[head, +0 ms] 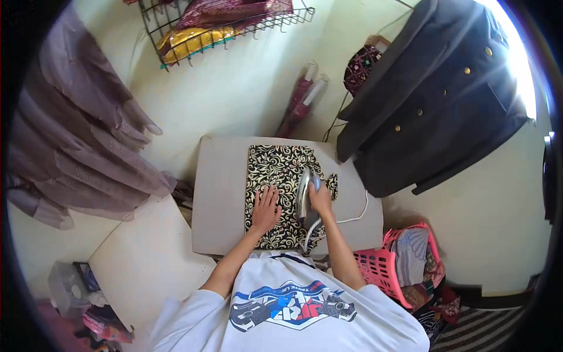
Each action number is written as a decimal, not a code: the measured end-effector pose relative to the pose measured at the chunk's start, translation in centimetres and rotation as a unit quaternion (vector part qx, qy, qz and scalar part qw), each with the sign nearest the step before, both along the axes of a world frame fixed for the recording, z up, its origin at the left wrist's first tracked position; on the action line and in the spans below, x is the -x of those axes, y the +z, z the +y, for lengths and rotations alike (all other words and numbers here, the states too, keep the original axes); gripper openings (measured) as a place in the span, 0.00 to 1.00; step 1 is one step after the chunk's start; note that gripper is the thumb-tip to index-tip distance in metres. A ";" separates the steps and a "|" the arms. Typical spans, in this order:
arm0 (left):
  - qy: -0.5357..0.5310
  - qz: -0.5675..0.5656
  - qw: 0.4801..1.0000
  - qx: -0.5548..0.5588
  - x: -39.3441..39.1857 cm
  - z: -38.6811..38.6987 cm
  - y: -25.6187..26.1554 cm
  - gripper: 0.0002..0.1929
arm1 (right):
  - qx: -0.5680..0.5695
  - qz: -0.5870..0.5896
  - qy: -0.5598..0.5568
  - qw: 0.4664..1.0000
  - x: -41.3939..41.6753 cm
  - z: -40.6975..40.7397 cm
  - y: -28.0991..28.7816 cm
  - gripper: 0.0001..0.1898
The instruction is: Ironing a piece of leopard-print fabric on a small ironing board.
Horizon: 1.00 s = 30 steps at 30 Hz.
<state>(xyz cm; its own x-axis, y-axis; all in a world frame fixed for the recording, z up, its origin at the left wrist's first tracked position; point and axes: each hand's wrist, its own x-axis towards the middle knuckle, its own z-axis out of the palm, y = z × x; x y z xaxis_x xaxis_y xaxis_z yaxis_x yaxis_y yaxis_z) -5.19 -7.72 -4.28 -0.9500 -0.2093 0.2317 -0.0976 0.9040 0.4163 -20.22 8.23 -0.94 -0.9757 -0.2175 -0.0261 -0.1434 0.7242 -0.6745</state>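
Note:
A folded black garment with a cream scroll pattern (272, 167) lies on a grey padded ironing surface (220, 176) in front of me. My left hand (266, 210) rests flat on the cloth, fingers spread. In my right hand (321, 199) is the blue handle of an electric iron (303, 193), whose shiny metal body sits on the right part of the garment, its tip pointing away from me. A white cord (352, 219) runs from near the iron's rear, curving over the surface to the right. Beneath the iron the cloth is hidden.
A dark coat with gold buttons (422, 101) hangs at right, mauve clothing (79, 127) at left. A wire rack (193, 53) is above. A pink laundry basket (378, 268) stands lower right. A white tabletop (149, 255) adjoins on the left. Two rolled maroon items (301, 105) lean behind.

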 end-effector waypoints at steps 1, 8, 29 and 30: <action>-0.002 0.008 1.000 0.002 -0.1 0.1 0.3 0.31 | 0.000 -0.001 -0.005 1.000 0.9 -0.2 0.2 0.22; -0.002 -0.004 1.000 0.018 0.0 -0.2 0.0 0.31 | 0.021 -0.008 0.006 1.000 -0.6 0.4 -1.7 0.23; 0.002 -0.014 1.000 0.012 0.1 -0.3 0.2 0.30 | -0.038 0.021 0.005 0.999 -7.4 1.9 2.4 0.25; 0.003 -0.015 1.000 0.004 0.0 -0.3 0.3 0.30 | -0.017 -0.126 -0.024 0.992 -7.3 1.4 4.5 0.26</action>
<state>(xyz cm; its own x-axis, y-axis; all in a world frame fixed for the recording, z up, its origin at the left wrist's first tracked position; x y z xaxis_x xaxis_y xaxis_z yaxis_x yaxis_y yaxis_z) -5.21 -7.98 -3.94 -0.9556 -0.2124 0.2044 -0.1149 0.9069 0.4055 -12.93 9.60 3.58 -0.9464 -0.1653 -0.2775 0.0625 0.7491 -0.6595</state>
